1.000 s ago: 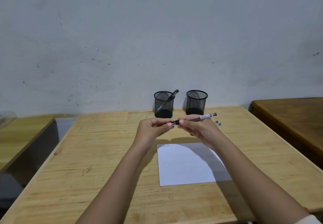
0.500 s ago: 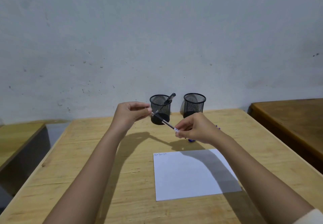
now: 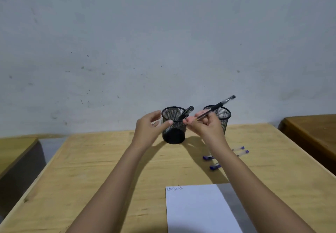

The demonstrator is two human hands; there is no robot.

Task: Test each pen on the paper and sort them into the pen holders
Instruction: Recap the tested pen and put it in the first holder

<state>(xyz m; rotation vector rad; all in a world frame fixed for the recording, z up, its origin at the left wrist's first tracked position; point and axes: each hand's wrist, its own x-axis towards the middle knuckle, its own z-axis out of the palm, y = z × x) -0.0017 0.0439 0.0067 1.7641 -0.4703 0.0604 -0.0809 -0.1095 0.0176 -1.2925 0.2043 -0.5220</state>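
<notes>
Left hand (image 3: 149,131) sits half-open right by the left holder (image 3: 172,136), can't tell if it's got anything. Right hand (image 3: 207,129) pinches a pen (image 3: 216,106) in the air, far end over the right holder (image 3: 224,116). Pinch looks light, so it might slip, or a knuckle could knock a holder. Paper (image 3: 198,211) has scribbles top-left, maybe "Yula" three times. Can't read any pen label.

Wooden table (image 3: 91,178), left pen holder (image 3: 173,136) and right pen holder (image 3: 225,117) at back, paper (image 3: 196,212) in front, loose pens (image 3: 215,166) between
</notes>
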